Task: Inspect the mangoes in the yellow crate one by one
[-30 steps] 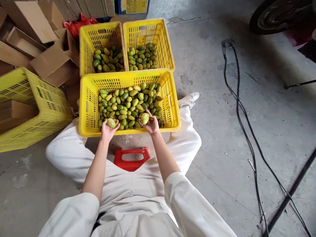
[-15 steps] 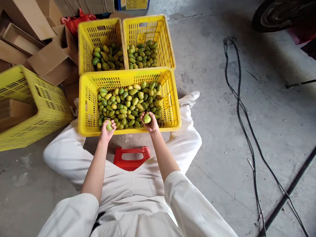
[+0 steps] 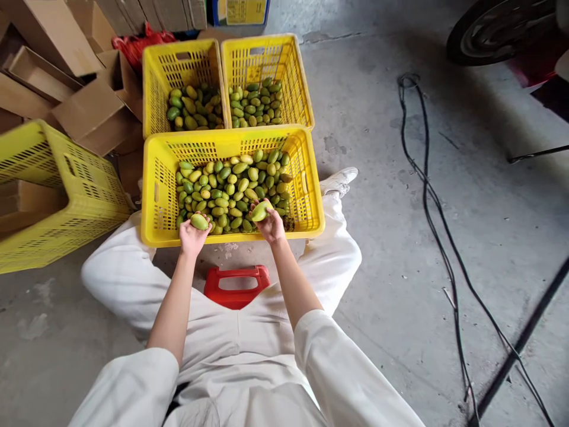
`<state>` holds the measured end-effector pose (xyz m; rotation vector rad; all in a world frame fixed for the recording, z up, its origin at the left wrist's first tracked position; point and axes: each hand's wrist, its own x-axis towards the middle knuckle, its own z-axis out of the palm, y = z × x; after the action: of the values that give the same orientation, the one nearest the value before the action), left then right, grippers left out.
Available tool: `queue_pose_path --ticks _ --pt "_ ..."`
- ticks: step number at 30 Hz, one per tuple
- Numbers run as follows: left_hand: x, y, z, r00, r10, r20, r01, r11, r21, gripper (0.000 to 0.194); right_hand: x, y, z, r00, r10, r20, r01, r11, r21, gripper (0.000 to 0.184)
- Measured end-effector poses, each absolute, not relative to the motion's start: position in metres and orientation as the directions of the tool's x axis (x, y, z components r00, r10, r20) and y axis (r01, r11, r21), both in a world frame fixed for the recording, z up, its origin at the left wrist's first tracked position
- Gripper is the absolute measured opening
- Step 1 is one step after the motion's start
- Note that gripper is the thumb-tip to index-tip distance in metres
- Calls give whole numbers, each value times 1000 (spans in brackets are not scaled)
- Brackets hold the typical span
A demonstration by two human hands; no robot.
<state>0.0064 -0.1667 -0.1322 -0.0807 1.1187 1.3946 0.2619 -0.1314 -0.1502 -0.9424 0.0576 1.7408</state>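
Observation:
My left hand [image 3: 194, 235], palm up, holds one green mango [image 3: 199, 222] over the near edge of the front yellow crate [image 3: 232, 238]. A second green mango [image 3: 261, 211] rests in my right hand [image 3: 272, 225], held in the fingers above the same edge. Inside this crate lies a layer of small green and yellowish mangoes [image 3: 231, 188]. Behind it stand two more yellow crates, the back left crate [image 3: 162, 89] and the back right crate [image 3: 297, 89], each partly filled with mangoes.
Another yellow crate [image 3: 93, 207] with cardboard inside stands at left, before a heap of cardboard boxes [image 3: 91, 110]. Between my legs is a red plastic stool [image 3: 237, 299]. A black cable [image 3: 427, 178] runs across the floor at right; a wheel [image 3: 484, 35] is at the upper right.
Both mangoes have been turned in my fingers. My left fingers curled around theirs half a second ago and have opened out flatter. The mangoes in the crates look unmoved.

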Motion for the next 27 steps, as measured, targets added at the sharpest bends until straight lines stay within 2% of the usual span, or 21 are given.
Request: queue_pose_path --ticks 4,9,11,15,18,21,25,27 --pt "7 -168 -136 -200 724 -660 -753 318 577 21 260 -130 -153 -103 766 -634 -811 -434 -392 23" --pt "10 -168 -135 -209 744 -634 -757 287 587 27 264 -130 -152 -70 769 -636 -878 -349 -326 20" --pt "10 -168 -132 -213 748 -628 -766 271 583 26 265 -130 -150 -85 766 -638 -865 -374 -334 22" --pt "8 -168 -128 -200 742 -640 -767 287 573 8 266 -131 -150 -154 781 -605 -838 -427 -339 30" --pt "7 -166 -128 -173 730 -662 -758 331 563 12 266 -133 -153 -142 798 -586 -858 -394 -329 27" --pt "6 -165 -128 -164 736 -657 -764 327 557 10 265 -135 -158 -158 804 -573 -847 -409 -340 33" --pt "5 -166 -131 -194 756 -625 -795 252 551 22 263 -134 -166 -120 837 -533 -802 -398 -446 44" --pt "4 -167 -133 -208 758 -618 -810 220 543 19 263 -133 -171 -94 842 -531 -781 -393 -485 46"
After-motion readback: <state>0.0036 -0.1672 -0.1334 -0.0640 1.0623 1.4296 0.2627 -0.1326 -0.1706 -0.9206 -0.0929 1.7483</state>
